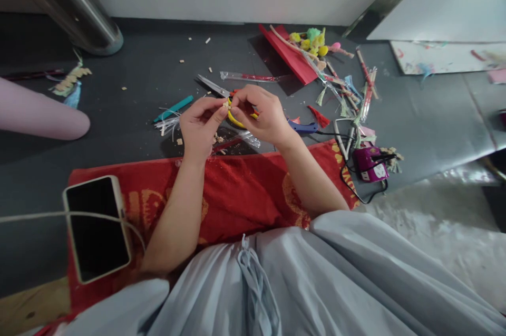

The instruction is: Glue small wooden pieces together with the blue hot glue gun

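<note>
Item: craft work in hand, seen from above.

Left hand [200,127]: raised over the dark table [130,98], thumb and forefinger pinched on a small pale bead-like piece [226,105]; grip clenched on it.

Right hand [263,114]: meets the left at the fingertips, fingers closed around a yellow loop [236,121] with a red-orange part showing just above it. Whether the loop is cord, wire or plastic cannot be told at this size.

Location of work: the pale piece and the loop are held together in the air, between the two hands, above the table's near edge and a red patterned cloth [237,188].

Progress, judged: the pale piece sits right at the loop, so joining seems under way, not finished; much loose material lies unused.

Surroundings:
- scissors [211,85], just beyond the hands
- teal stick [174,108], left of the hands, beside white strips
- red folded card [288,56] with yellow and green pompoms [310,40] on it
- wrapped sticks and tassels, right of centre
- blue-handled tool [302,126], beside the right wrist
- small purple device [369,163] with a black cable
- phone [97,228], screen dark, on the cloth, a pale cord across it
- another person's pale sleeve [39,114], far left, apart from the work
- pale crumbs scattered over the table
</note>
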The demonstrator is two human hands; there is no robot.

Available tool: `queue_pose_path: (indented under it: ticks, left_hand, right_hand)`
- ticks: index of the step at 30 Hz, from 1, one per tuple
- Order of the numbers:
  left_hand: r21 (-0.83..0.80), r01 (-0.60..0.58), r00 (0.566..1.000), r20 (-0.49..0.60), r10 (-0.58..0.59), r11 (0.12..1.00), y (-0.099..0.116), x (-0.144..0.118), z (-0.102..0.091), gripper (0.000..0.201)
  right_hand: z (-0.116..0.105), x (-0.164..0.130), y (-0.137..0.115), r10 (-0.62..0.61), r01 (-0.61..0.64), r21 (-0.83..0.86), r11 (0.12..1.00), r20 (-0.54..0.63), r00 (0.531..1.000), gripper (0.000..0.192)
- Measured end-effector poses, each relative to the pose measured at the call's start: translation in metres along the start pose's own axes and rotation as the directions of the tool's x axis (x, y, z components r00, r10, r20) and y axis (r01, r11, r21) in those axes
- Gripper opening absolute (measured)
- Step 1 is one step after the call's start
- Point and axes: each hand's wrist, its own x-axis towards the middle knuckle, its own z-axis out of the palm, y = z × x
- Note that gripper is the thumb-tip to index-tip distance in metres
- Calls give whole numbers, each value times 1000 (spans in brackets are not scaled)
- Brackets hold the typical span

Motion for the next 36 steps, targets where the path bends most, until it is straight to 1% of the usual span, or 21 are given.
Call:
queue_pose_path:
  ticks: [4,8,11,15,19,21,23,24,25,26,27,28,29,30,31,32,36]
  left_hand:
    - [30,-34,999,-8,35,999,-3,1,-1,16]
    - [56,-80,996,-24,81,995,-5,1,0,16]
    - [69,-89,995,-33,92,994,-5,1,0,14]
    - [122,-77,996,-43,83,989,-4,1,0,17]
    - [153,-47,998,-40,54,987,-1,2,0,22]
    - [122,1,999,-33,3,993,0,3,0,23]
    - [72,54,997,-50,-51,996,1,4,0,24]
    - [45,75,995,-69,-72,996,1,4,0,25]
    - [19,89,992,-94,-86,996,1,5,0,26]
    - [-3,95,988,-121,-94,995,1,5,0,26]
    - [-20,102,984,-146,-103,995,0,6,-1,26]
    - [-32,109,980,-162,-113,993,0,7,-1,26]
    - [-38,118,978,-167,-123,992,-1,7,-2,27]
    - [-38,129,978,-162,-133,991,-3,7,-2,28]
    - [-35,140,978,-151,-144,990,-5,8,-3,30]
    - [-30,151,979,-138,-153,988,-7,8,-3,32]
    - [-22,160,978,-132,-162,987,-14,9,-5,39]
  right_hand:
    - [0,0,-1,16,-15,-49,999,20,1000,21]
    - [1,1,-2,14,-12,-63,998,29,999,15]
    - [2,1,-2,29,-26,-77,997,38,999,12]
    - [3,1,-3,51,-47,-83,995,41,998,10]
    - [2,1,-6,80,-78,-62,995,21,997,10]
    - [0,1,-7,125,-125,-44,991,-6,992,12]
    - [-2,-1,-8,185,-185,-25,982,-24,982,14]
    - [-3,-3,-9,212,-212,-16,977,-11,977,15]
    - [-2,-5,-10,238,-237,-13,971,28,971,13]
    - [-1,-8,-12,265,-264,-21,964,95,960,11]
    - [1,-12,-15,296,-292,-44,955,181,938,10]
    - [4,-16,-18,328,-318,-82,944,272,905,10]
    - [7,-20,-22,365,-340,-132,931,353,862,12]
    - [12,-24,-26,400,-353,-187,917,409,821,13]
    - [16,-27,-29,420,-352,-230,907,446,790,15]
    - [20,-30,-33,436,-347,-267,899,466,770,17]
    - [31,-35,-43,457,-306,-358,882,491,742,22]
